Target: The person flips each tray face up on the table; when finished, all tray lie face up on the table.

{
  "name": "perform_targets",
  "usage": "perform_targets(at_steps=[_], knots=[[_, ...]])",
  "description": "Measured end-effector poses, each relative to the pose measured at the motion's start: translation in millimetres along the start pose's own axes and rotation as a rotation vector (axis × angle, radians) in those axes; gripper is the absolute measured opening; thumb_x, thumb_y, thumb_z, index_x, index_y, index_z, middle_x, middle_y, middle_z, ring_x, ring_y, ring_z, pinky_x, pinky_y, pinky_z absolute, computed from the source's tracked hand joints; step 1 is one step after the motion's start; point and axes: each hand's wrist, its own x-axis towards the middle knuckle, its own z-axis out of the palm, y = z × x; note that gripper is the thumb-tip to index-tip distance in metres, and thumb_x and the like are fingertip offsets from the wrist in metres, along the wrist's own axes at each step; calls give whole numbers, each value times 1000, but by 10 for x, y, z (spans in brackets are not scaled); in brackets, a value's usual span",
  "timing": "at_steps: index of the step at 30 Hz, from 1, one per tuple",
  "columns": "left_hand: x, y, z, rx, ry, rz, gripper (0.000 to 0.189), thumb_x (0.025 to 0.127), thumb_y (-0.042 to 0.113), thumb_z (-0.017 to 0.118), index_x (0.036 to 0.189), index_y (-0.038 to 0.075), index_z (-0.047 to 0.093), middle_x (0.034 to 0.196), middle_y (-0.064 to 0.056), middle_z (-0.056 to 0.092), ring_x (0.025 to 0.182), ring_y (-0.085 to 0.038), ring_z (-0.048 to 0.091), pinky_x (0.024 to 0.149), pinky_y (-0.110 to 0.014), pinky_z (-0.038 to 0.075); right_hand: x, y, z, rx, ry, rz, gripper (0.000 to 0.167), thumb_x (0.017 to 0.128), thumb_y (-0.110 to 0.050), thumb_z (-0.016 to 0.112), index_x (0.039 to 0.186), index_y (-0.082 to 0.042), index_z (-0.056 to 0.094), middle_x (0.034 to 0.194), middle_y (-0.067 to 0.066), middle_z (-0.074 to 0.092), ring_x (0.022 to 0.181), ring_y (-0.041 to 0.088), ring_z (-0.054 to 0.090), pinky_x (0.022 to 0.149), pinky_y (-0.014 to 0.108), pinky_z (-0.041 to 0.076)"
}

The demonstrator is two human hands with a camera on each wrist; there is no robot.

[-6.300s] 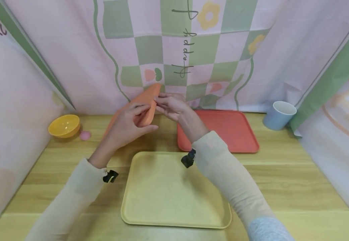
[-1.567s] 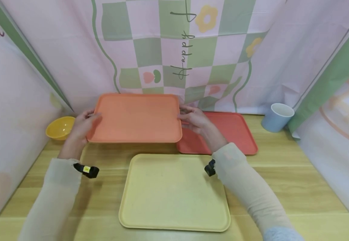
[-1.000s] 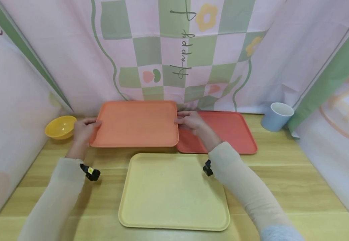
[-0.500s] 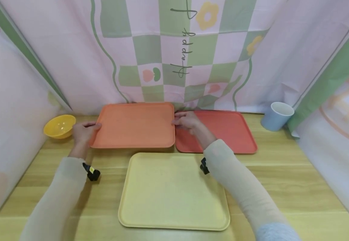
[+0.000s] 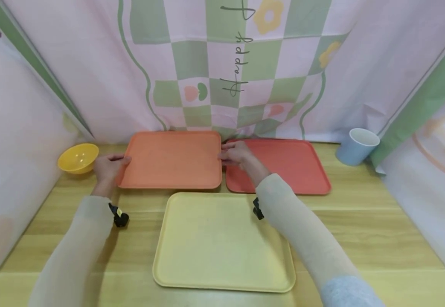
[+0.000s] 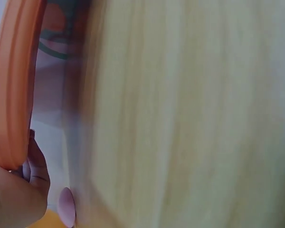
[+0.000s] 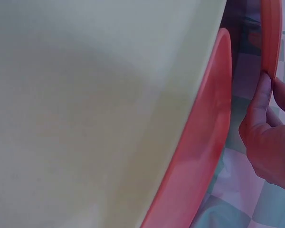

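Observation:
Both hands hold an orange tray (image 5: 174, 160) by its short ends at the back left of the table. At its left end my left hand (image 5: 109, 168) grips the rim, thumb on top. My right hand (image 5: 241, 155) pinches the opposite rim between thumb and fingers. The left wrist view shows a gap between the orange tray (image 6: 14, 85) and the wood, so it hangs just above the table. A small pink rounded thing (image 6: 66, 207) lies near the left hand; in the head view it is hidden. Just right of the orange tray lies a red tray (image 5: 283, 166), partly behind my right arm.
In front, a pale yellow tray (image 5: 222, 243) lies on the wooden table (image 5: 368, 238). A yellow bowl (image 5: 78, 158) stands at the back left beside the left hand. At the back right is a light blue cup (image 5: 356, 147). A patterned curtain (image 5: 226, 59) rises behind the trays.
Six seconds ago the orange tray was tipped up, both hands near one end. It has since been levelled, held at both ends, lowered and shifted slightly left, off the red tray's edge.

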Motion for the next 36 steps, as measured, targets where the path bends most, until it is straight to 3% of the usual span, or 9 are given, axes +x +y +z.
perform_targets(at_steps=[7,15,19,22,26,33,36], knots=[[38,-40,14,-53,-22,-12,41,88,18,81,124,-1,71,65,22,58,82,-5,58,75,-19,48,69,45,12,-31,31,19,52,93,10,64,144,5,52,132,27,61,78,16,68,95,41,54],[45,-65,10,9,-38,7,40,89,16,78,123,-2,71,65,22,58,95,-13,60,75,-17,46,117,118,55,-59,44,1,47,92,12,63,138,11,53,124,29,63,69,13,65,70,27,60],[48,-98,7,12,-42,20,38,87,12,78,120,-6,71,57,26,54,88,-8,59,72,-14,45,122,143,77,-65,56,2,44,91,14,64,134,13,56,116,25,63,66,15,65,75,31,60],[49,-123,2,11,-50,27,38,87,11,79,118,-9,71,54,26,54,78,-3,55,68,-13,45,124,150,91,-79,61,-7,42,90,15,64,132,13,58,118,27,63,68,16,66,83,35,59],[53,-132,-9,26,-71,27,39,88,13,79,119,-9,70,61,21,57,76,-3,54,64,-14,45,129,143,104,-106,65,-18,42,90,15,64,132,13,59,124,30,62,77,21,69,87,38,58],[88,-162,-33,137,-117,96,38,91,15,75,120,-9,69,90,-2,73,105,-28,60,72,-16,43,133,123,154,-213,78,-40,46,87,17,67,132,11,61,129,27,62,108,36,68,83,35,59],[118,-175,-59,149,-152,97,40,92,16,75,123,-9,68,97,-4,74,102,-24,61,72,-16,44,131,121,170,-245,81,-45,47,87,16,67,133,11,60,131,27,60,110,38,67,82,34,59]])
